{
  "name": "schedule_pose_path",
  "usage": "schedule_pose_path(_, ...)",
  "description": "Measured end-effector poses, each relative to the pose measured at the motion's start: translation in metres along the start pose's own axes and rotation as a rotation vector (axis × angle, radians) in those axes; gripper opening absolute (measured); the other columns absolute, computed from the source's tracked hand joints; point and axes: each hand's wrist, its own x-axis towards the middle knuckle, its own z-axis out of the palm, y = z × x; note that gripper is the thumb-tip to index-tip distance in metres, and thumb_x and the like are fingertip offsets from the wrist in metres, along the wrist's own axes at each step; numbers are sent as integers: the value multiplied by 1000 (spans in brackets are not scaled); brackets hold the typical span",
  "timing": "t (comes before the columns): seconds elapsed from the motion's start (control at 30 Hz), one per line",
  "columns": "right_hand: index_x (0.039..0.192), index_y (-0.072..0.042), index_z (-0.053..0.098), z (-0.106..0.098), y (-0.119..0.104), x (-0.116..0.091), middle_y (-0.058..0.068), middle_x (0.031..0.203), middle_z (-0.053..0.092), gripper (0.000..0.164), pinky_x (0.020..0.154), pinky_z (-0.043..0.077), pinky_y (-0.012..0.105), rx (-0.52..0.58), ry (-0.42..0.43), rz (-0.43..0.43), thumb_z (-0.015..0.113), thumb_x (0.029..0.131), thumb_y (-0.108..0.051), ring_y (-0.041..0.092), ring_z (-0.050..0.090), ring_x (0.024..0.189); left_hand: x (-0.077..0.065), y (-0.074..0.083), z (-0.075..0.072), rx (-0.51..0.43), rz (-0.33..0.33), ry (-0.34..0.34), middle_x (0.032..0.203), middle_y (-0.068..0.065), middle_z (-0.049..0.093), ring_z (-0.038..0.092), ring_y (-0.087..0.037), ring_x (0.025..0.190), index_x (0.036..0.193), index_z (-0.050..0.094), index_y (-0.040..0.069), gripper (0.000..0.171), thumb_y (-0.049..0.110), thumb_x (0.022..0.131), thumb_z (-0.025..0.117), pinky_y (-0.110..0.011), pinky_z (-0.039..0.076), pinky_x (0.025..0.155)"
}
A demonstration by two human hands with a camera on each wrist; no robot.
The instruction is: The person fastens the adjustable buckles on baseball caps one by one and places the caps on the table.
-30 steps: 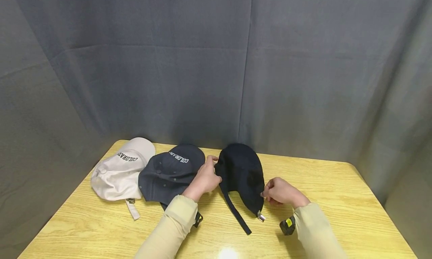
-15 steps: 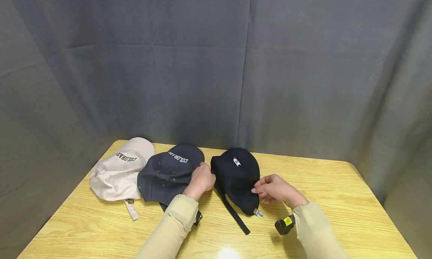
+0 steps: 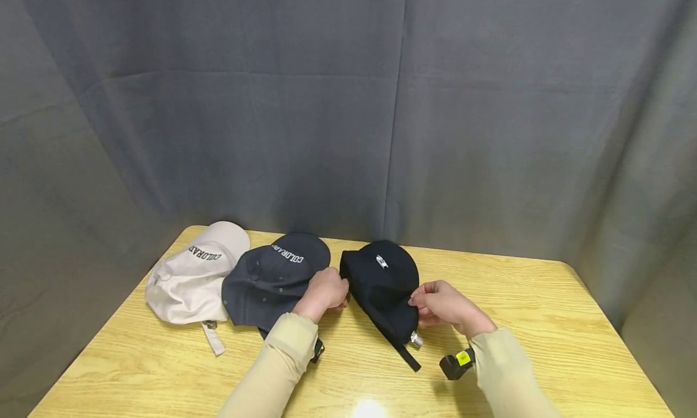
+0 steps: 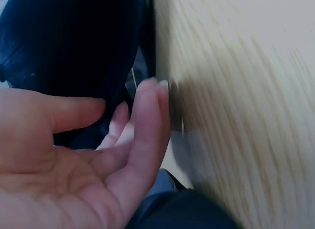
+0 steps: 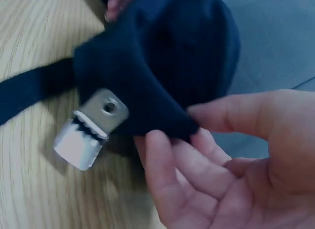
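i see the right hand (image 3: 443,305) pinching the black cap (image 3: 383,285) by its right edge, likely steadying it, but can't tell if the left hand (image 3: 325,289) grips its left side or merely touches.

from where i stand the light is soft, bright on the yellow table (image 3: 544,327) and dimmer on the grey curtain (image 3: 517,152) behind the black cap (image 3: 381,285). a white glare burns on the table in front of the cap, and a faint shadow lies to its near right. the left wrist view looks pale, the table's grain blurred; the right wrist view is bluish and slightly soft, the metal clasp (image 5: 81,148) on the cap gleaming.
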Motion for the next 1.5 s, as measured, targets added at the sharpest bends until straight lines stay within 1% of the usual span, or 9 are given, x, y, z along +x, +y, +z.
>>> schedule_pose_path(0.2, 103, 1, 52, 5, -9, -5, 8, 86, 50, 10, 64, 59, 35, 10, 42, -46, 52, 100, -9, 19, 54, 69, 0, 5, -2, -350, 29, 27, 64, -5, 64, 62, -22, 60, 90, 57, -3, 17, 12, 91, 67, -27, 43, 58)
schedule_pose_path(0.33, 106, 4, 56, 4, -16, -6, 8, 89, 54, 16, 67, 59, 34, 55, 91, -83, 53, 102, -10, 17, 57, 70, 3, 10, -3, -708, 31, -12, 84, -13, 63, 66, -31, 74, 130, 40, -12, 52, 2, 90, 69, -30, 53, 70)
schedule_pose_path(0.43, 110, 7, 60, 1, -20, -7, 9, 93, 60, 23, 70, 59, 32, 91, 113, -92, 57, 102, -14, 18, 63, 75, 4, 13, -4, -833, 21, -37, 102, -18, 64, 67, -28, 80, 150, 27, -7, 76, 3, 89, 71, -40, 57, 82)
schedule_pose_path(0.57, 116, 7, 61, -1, -25, -9, 10, 97, 65, 38, 73, 59, 31, 104, 117, -99, 67, 100, -26, 25, 67, 87, 2, 15, -6, -830, 61, -66, 119, -23, 65, 70, -33, 89, 161, 16, 5, 85, 5, 92, 66, -48, 55, 89)
schedule_pose_path(0.8, 132, 7, 50, 2, -31, -12, 16, 115, 62, 56, 79, 59, 35, 121, 138, -98, 73, 96, -28, 33, 64, 99, -3, 20, -8, -875, 134, -186, 104, -21, 71, 72, -34, 83, 164, -1, 18, 91, -2, 96, 55, -45, 57, 81)
schedule_pose_path(0.93, 132, 8, 51, 3, -33, -13, 17, 117, 63, 50, 79, 58, 34, 151, 157, -129, 72, 96, -20, 29, 64, 96, -6, 24, -12, -807, 214, -141, 108, -22, 70, 73, -33, 83, 157, 22, -2, 63, -2, 100, 48, -38, 58, 76)
schedule_pose_path(1.1, 125, 9, 54, 1, -35, -14, 12, 107, 65, 39, 77, 58, 29, 206, 178, -160, 69, 98, -15, 20, 65, 84, -6, 27, -15, -791, 225, -80, 107, -25, 65, 72, -41, 89, 116, 51, -8, 17, -3, 102, 43, -38, 58, 77)
schedule_pose_path(1.37, 126, 0, 44, 1, -38, -18, 6, 84, 57, 30, 70, 57, 26, 310, 151, -136, 56, 106, -18, 13, 61, 66, -6, 31, -16, -759, 271, -34, 109, -21, 72, 73, -35, 85, 96, 59, -7, 21, 4, 108, 45, -27, 49, 63)
schedule_pose_path(1.5, 129, -1, 42, 1, -41, -19, 6, 89, 57, 34, 72, 57, 28, 327, 152, -152, 57, 106, -22, 13, 60, 70, -8, 35, -19, -802, 286, -9, 107, -21, 71, 73, -36, 84, 87, 59, -5, 25, 6, 107, 48, -31, 56, 69)
